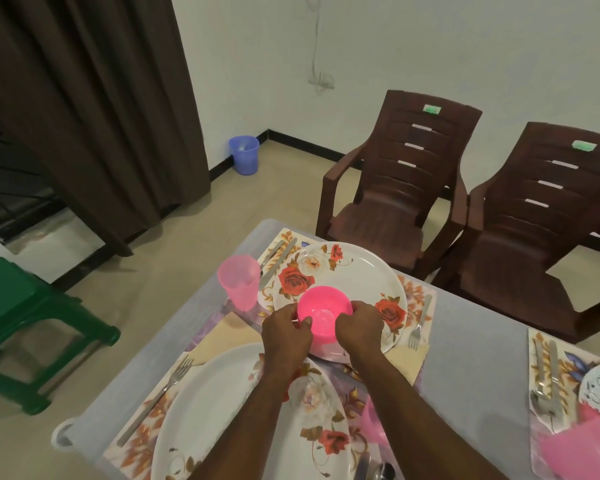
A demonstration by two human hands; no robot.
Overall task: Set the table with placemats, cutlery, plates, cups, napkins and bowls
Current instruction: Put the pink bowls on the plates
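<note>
The table (465, 344) runs near to far under floral placemats. The far plate (357, 271) lies on its mat, a near plate (222, 403) beneath my forearms. I hold the pink bowl (321, 308) over the far plate's near edge: my left hand (286, 332) grips its left rim, my right hand (359, 327) its right. A pink cup (239, 282) stands left of the far plate, a fork (418, 323) to its right.

Your left hand (284, 332) and right hand (359, 329) are bare, no rings or watch showing, and both forearms reach in uncovered, without sleeves.
</note>
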